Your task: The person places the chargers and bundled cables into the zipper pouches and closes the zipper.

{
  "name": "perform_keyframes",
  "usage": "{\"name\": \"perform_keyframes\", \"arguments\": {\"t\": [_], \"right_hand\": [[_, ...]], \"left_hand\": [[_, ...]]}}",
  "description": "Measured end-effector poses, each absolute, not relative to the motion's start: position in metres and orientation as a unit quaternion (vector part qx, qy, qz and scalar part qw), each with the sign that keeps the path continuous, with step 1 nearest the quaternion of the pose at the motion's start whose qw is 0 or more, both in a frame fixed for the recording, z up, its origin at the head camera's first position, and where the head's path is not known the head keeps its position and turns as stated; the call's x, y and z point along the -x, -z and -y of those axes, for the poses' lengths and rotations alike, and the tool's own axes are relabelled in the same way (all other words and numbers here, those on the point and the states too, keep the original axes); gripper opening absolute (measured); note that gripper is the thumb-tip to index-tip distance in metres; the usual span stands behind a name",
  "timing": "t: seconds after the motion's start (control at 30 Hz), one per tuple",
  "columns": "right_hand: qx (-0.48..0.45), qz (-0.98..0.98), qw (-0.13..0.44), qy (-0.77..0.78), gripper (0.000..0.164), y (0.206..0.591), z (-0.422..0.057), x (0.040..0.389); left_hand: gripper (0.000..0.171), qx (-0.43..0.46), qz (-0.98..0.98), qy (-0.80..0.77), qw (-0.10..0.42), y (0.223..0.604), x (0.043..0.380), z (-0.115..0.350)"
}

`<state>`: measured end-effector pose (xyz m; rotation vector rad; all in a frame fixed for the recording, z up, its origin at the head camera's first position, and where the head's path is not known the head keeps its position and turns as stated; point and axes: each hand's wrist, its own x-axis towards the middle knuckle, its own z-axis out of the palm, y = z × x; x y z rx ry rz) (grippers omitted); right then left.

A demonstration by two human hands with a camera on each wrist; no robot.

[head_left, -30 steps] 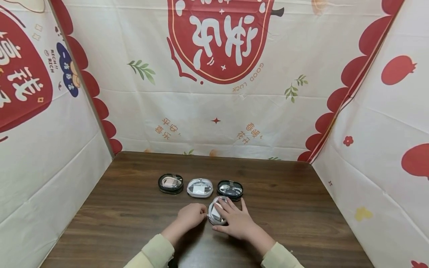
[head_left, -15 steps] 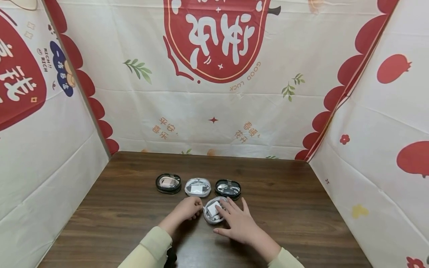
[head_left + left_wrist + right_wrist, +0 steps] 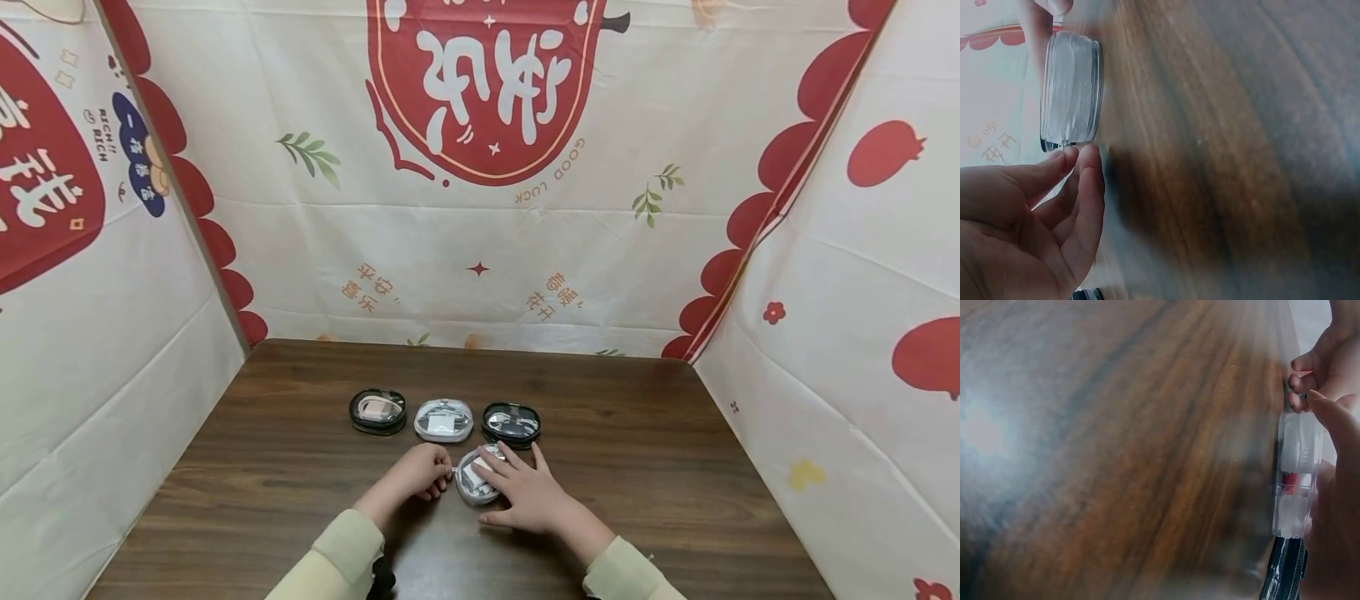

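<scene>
A clear zip pouch (image 3: 474, 488) with a white charger plug and a cable inside lies on the table in front of me. My left hand (image 3: 422, 472) is at its left end, thumb and fingertips pinching the small zipper pull (image 3: 1064, 147). From the right, my right hand (image 3: 528, 498) rests on the pouch with fingers spread, covering its right part. The right wrist view shows the pouch's side wall (image 3: 1300, 444) along the right thumb. Just behind it sits a black-rimmed case (image 3: 512, 422), close to the right fingertips.
Further left in the back row are a clear white-rimmed pouch (image 3: 443, 420) and a black-rimmed case (image 3: 378, 412) holding a pinkish plug and cable. They stand on a brown wood-grain table (image 3: 637, 450). Printed cloth walls (image 3: 480, 233) enclose the back and both sides.
The pouch has shifted slightly left, with my left hand still at its zipper pull. My right fingers covered less of the pouch half a second ago and now lie further over it.
</scene>
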<state>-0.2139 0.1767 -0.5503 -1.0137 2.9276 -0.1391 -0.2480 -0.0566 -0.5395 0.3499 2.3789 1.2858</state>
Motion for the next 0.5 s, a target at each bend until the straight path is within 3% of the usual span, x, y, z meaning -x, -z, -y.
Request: {"name": "perform_keyframes", "arguments": {"t": [0.5], "right_hand": [[0.305,-0.949,0.032,0.075,0.081,0.553,-0.172,0.209]], "left_hand": [[0.019,-0.128,-0.844,-0.483,0.196,0.543,0.223,0.055]]}}
